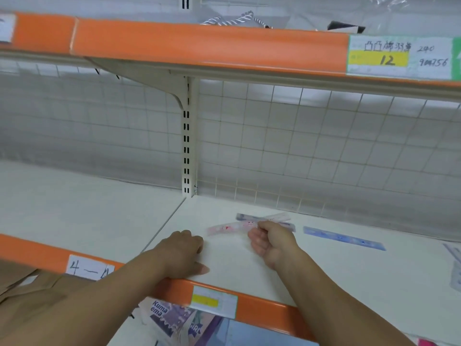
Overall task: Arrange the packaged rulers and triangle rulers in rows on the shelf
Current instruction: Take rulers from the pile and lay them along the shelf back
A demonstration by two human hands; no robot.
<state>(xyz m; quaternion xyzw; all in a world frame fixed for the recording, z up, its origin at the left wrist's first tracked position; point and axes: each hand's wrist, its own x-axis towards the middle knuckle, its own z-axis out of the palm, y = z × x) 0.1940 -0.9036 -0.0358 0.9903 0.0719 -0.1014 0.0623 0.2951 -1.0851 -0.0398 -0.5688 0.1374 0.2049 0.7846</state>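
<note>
Matt cream metal shelf (324, 275), glossy orange plastic edge strip (262, 310), clear glossy plastic-wrapped rulers (344, 238), wire-mesh back panel (324, 151)

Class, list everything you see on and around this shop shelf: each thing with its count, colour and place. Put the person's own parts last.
shelf: one, white, across the middle
crossed rulers: two, pink and purple, mid-shelf
blue ruler: one, blue, flat on the shelf right of them
clear packets: count unclear, see-through, right edge
edge strips: two, orange, upper and lower shelf fronts
labels: four, white, some with yellow, on the strips
wire grid: two panels, white, behind the shelf
slotted post: one, cream, centre back
printed packets: count unclear, purple, below the shelf
left grip: one, bare hand, rests on the shelf front, holds nothing
right grip: one, bare hand, pinches the crossed rulers
</note>
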